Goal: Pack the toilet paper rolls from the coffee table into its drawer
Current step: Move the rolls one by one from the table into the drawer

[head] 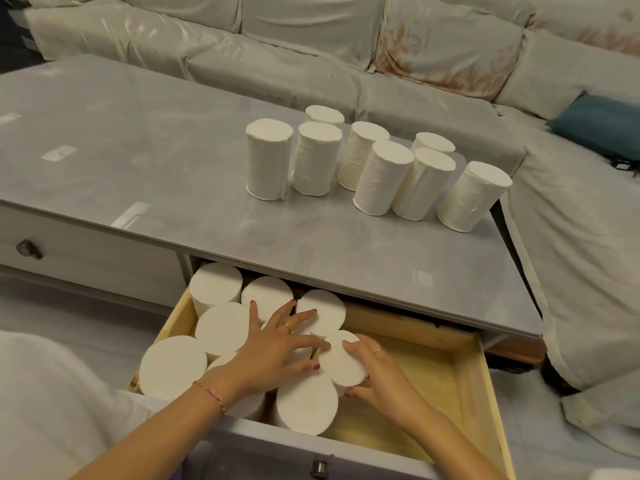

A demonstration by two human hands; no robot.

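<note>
Head view | right hand (375,370) grips roll (343,358) | drawer (485,379) open

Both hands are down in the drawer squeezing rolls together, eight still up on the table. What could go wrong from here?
The right hand is wedging a roll that sits tilted against its neighbours; pressing may dent it. The left hand pushes on packed rolls, which could shift. The table's rightmost roll stands near the coffee table edge and may get knocked off.

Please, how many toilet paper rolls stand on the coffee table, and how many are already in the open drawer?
Rolls on the coffee table: 8, all upright
Rolls visible in the drawer: 8, with one under the right hand
Total: 16
</note>
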